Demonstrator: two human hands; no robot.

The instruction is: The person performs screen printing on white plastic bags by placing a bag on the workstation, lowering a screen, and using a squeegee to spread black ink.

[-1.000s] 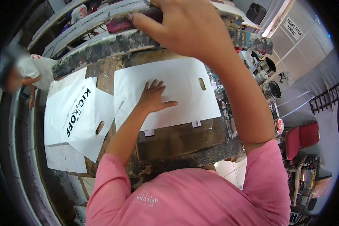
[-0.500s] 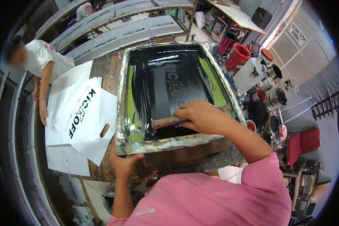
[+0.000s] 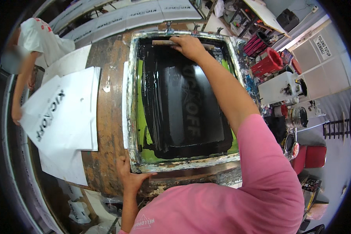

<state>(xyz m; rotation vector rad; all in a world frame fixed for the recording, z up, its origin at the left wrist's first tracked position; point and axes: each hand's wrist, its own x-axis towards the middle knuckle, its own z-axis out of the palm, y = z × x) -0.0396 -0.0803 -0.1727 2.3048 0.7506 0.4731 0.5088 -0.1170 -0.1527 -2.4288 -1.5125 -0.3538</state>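
Note:
A screen printing frame [image 3: 135, 117] with paint-smeared edges lies flat on the worn wooden table. Black ink coats most of its green mesh, and dark lettering shows through the middle. At the far end of the mesh, my right hand [image 3: 189, 47] is closed around the wooden handle of a squeegee [image 3: 163, 43]; its blade is hidden. My left hand [image 3: 130, 175] grips the near left corner of the frame, fingers along the side and thumb along the front edge. The white edge of a sheet [image 3: 125, 105] sticks out beneath the frame's left side.
Left of the frame, printed white bags [image 3: 76, 113] lie stacked; a co-worker's hand [image 3: 16, 114] holds the top one's edge. Clamps [image 3: 195, 28] stand at the frame's far edge. Paint cans and a red bucket [image 3: 267, 62] crowd the right. Behind, racks hold printed sheets [image 3: 144, 17].
My right hand has pushed the squeegee from the near end to the far end of the mesh. The co-worker has pulled the top printed bag leftward. My left hand stays at the corner.

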